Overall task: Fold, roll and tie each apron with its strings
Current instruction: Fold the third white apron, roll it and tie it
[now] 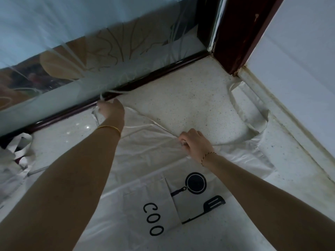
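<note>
Print on apron (145,154): black letters "COO" legible, the rest out of view. Beside them are two black icons, one frying pan and one spatula. One white apron lies spread flat on the speckled desk (181,95), printed side up, filling the near half. Two hands are at work. Left hand (110,111), its fingers curled, grips white cloth at the apron's far left corner, right against the dark frame (163,67) below the frosted glass (90,57). Right hand (194,142) pinches the apron's top edge near its middle, bunching it a little. That edge runs slantwise between the two hands. One strap (253,109) loops over the desk at right, lying along the foot of the wall. Bare desk is open beyond the top edge, up to the frame and corner post. A heap of white cloth (14,156) with straps sits at the left edge; how many pieces I cannot tell. One bangle (108,127) is on the left wrist, one thread band (208,156) on the right.
</note>
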A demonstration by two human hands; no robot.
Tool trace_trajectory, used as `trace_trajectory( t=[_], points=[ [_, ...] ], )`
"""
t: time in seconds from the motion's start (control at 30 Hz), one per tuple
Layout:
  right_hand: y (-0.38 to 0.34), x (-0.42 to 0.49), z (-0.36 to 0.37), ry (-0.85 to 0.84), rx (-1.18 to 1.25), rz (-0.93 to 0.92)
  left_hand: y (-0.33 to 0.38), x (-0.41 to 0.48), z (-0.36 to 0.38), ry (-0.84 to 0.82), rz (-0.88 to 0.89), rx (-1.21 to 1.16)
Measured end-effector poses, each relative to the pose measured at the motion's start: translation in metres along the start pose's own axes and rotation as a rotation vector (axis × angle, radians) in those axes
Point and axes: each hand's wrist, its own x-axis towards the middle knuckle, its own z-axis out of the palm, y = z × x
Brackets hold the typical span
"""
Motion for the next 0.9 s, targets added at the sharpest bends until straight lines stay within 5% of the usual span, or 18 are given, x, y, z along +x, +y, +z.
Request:
trace_trajectory(
  t=[0.1,0.17,0.27,0.33,0.4,0.63,0.9],
  points=[
    [-0.003,0.001,-0.003,0.0,-0.067,0.066,-0.009,-0.017,-0.004,0.16,0.116,0.246],
    [-0.003,0.002,-0.005,0.001,-0.14,0.086,-0.015,-0.039,0.001,0.164,0.442,0.435],
    [0.0,0.002,-0.01,-0.034,-0.215,0.12,-0.028,-0.058,0.02,-0.372,0.969,0.667],
    [0.002,0.001,-0.012,-0.074,-0.202,0.123,-0.034,-0.061,0.034,-0.739,1.025,0.821],
    [0.004,0.001,-0.013,-0.097,-0.178,0.114,-0.036,-0.065,0.041,-0.853,1.009,0.928],
    [0.007,-0.002,-0.011,-0.068,-0.152,0.109,-0.033,-0.068,0.047,-0.774,1.116,1.077],
    [0.02,-0.018,-0.016,0.023,-0.215,0.129,-0.017,-0.074,0.061,-0.626,1.204,1.601]
  ],
)
